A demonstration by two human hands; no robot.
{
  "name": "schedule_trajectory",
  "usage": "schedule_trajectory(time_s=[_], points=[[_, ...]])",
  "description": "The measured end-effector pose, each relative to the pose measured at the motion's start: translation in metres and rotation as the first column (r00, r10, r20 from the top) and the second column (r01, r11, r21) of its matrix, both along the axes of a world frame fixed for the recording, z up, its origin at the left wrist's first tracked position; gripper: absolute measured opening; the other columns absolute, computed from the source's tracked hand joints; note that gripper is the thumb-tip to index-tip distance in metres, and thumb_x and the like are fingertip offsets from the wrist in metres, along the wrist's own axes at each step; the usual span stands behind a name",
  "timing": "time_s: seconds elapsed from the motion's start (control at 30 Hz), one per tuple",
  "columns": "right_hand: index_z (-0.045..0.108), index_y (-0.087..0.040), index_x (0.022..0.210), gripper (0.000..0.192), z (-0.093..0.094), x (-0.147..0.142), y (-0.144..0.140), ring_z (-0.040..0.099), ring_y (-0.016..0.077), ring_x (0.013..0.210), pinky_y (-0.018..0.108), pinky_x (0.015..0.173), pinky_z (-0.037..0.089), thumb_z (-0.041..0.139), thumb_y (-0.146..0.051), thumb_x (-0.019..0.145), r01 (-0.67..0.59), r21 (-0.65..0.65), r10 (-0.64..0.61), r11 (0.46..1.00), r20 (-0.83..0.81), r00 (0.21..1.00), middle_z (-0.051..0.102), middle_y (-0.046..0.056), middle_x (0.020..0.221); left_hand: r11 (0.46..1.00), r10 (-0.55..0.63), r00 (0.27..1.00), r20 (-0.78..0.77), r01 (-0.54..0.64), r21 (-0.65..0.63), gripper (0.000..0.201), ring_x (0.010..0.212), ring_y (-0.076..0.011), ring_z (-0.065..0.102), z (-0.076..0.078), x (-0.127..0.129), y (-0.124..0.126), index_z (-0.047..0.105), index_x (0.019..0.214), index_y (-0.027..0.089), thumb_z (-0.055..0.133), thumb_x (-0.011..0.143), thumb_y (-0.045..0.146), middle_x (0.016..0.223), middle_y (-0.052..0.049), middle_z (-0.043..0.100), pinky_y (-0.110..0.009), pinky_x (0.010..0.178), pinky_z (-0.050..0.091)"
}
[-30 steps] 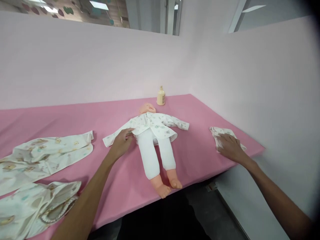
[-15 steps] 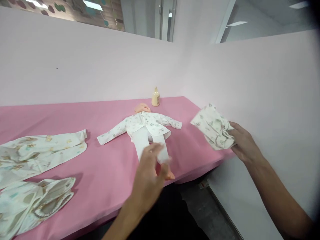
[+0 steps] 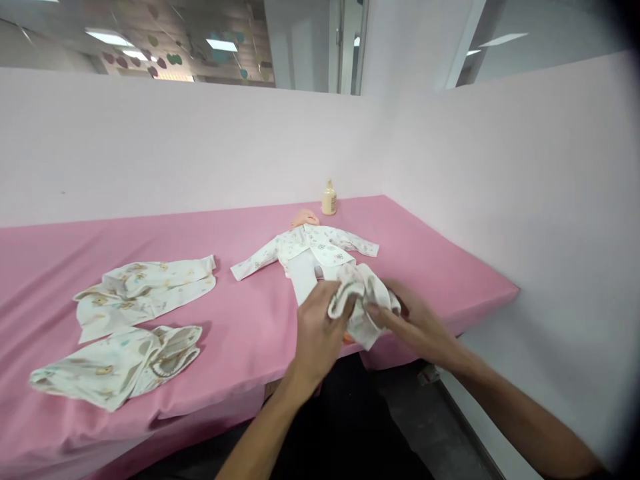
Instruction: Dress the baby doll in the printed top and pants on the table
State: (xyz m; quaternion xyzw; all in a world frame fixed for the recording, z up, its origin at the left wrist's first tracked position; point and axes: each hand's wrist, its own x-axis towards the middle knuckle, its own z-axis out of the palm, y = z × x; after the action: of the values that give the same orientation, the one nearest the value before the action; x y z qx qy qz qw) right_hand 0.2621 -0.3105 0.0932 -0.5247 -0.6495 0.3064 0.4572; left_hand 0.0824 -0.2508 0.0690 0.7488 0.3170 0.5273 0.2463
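presently: left hand (image 3: 315,333) and right hand (image 3: 417,327), fingers gripped small printed garment (image 3: 361,303) above doll (image 3: 313,257) legs; best spread waistband open first, kept clear of counter (image 3: 240,333) edge.

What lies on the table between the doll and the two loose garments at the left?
Nothing: the head view shows only bare pink table between the doll and the two loose garments.

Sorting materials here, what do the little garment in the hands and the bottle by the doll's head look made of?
The small garment, gripped by the left hand and right hand, looks like soft printed cotton: it crumples limply. The bottle seems glossy yellowish plastic, though too small to be sure.
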Motion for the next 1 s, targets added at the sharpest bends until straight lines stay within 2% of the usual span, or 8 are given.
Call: schedule_trajectory(time_s=[0.17, 0.4, 0.47, 0.57, 0.63, 0.7, 0.8, 1.0], points=[[0.065, -0.019, 0.108, 0.029, 0.020, 0.009, 0.064, 0.062, 0.0174, 0.077, 0.025, 0.057, 0.046, 0.052, -0.041, 0.093, 0.163, 0.152, -0.169, 0.975, 0.026, 0.985, 0.067, 0.006, 0.096, 0.990, 0.055, 0.994, 0.090, -0.042, -0.134, 0.030, 0.072, -0.0126, 0.055, 0.049, -0.011, 0.058, 0.063, 0.077, 0.018, 0.058, 0.091, 0.044, 0.075, 0.000, 0.061, -0.024, 0.065, 0.043], [0.062, -0.019, 0.080, 0.034, 0.025, 0.032, 0.130, 0.056, 0.0158, 0.068, 0.026, 0.056, 0.043, 0.058, -0.052, 0.088, 0.241, 0.041, -0.237, 0.970, -0.082, 0.968, 0.063, 0.003, 0.079, 0.955, 0.002, 0.899, 0.438, 0.129, -0.268, 0.034, 0.068, -0.0116, 0.058, 0.087, -0.024, 0.116, 0.064, 0.078, 0.018, 0.067, 0.082, 0.051, 0.075, -0.001, 0.061, -0.023, 0.063, 0.048], [0.062, -0.019, 0.084, 0.033, 0.022, 0.033, 0.142, 0.059, 0.0189, 0.078, 0.029, 0.061, 0.047, 0.058, -0.052, 0.087, 0.339, 0.047, -0.334, 0.940, -0.093, 0.938, 0.065, 0.007, 0.090, 0.936, -0.008, 0.860, 0.510, 0.186, -0.298, 0.033, 0.065, -0.0113, 0.058, 0.096, -0.025, 0.125, 0.062, 0.080, 0.019, 0.069, 0.081, 0.051, 0.071, -0.001, 0.060, -0.023, 0.062, 0.050], [0.059, -0.020, 0.116, 0.041, 0.025, 0.021, 0.143, 0.057, 0.0238, 0.108, 0.036, 0.083, 0.051, 0.060, -0.050, 0.087, 0.438, 0.198, -0.420, 0.877, -0.129, 0.899, 0.058, 0.011, 0.125, 0.940, -0.038, 0.863, 0.504, 0.201, -0.275, 0.032, 0.066, -0.0115, 0.059, 0.109, -0.025, 0.128, 0.062, 0.081, 0.019, 0.069, 0.082, 0.050, 0.069, 0.000, 0.059, -0.024, 0.062, 0.051], [0.055, -0.023, 0.125, 0.047, 0.037, 0.007, 0.133, 0.055, 0.0229, 0.115, 0.039, 0.096, 0.047, 0.061, -0.050, 0.087, 0.307, 0.317, -0.294, 0.897, -0.090, 0.952, 0.057, 0.010, 0.130, 0.950, -0.072, 0.894, 0.443, 0.197, -0.243, 0.031, 0.067, -0.0117, 0.059, 0.115, -0.023, 0.125, 0.061, 0.078, 0.019, 0.068, 0.082, 0.049, 0.070, -0.001, 0.059, -0.024, 0.062, 0.050], [0.063, -0.023, 0.116, 0.040, 0.057, -0.008, 0.118, 0.056, 0.0218, 0.113, 0.040, 0.102, 0.043, 0.064, -0.049, 0.085, 0.119, 0.393, -0.142, 0.912, 0.028, 0.990, 0.062, 0.007, 0.121, 0.964, -0.081, 0.921, 0.380, 0.169, -0.205, 0.033, 0.065, -0.0112, 0.057, 0.118, -0.019, 0.119, 0.058, 0.073, 0.019, 0.067, 0.084, 0.048, 0.069, -0.001, 0.059, -0.025, 0.061, 0.048], [0.065, -0.022, 0.109, 0.041, 0.089, -0.023, 0.098, 0.057, 0.0224, 0.107, 0.039, 0.097, 0.045, 0.071, -0.049, 0.080, 0.097, 0.480, -0.143, 0.872, 0.061, 0.988, 0.062, 0.006, 0.111, 0.990, -0.017, 0.949, 0.314, 0.061, -0.130, 0.039, 0.061, -0.0102, 0.052, 0.121, -0.012, 0.112, 0.050, 0.063, 0.019, 0.066, 0.085, 0.047, 0.063, 0.000, 0.054, -0.025, 0.058, 0.044], [0.062, -0.021, 0.106, 0.036, 0.118, -0.038, 0.092, 0.060, 0.0218, 0.086, 0.035, 0.072, 0.052, 0.076, -0.031, 0.075, -0.096, 0.260, 0.046, 0.961, 0.193, 0.980, 0.063, 0.007, 0.095, 0.989, 0.130, 0.950, 0.285, -0.144, 0.028, 0.051, 0.065, -0.0126, 0.047, 0.132, 0.001, 0.103, 0.032, 0.054, 0.020, 0.067, 0.084, 0.043, 0.055, 0.001, 0.038, -0.025, 0.055, 0.037]])
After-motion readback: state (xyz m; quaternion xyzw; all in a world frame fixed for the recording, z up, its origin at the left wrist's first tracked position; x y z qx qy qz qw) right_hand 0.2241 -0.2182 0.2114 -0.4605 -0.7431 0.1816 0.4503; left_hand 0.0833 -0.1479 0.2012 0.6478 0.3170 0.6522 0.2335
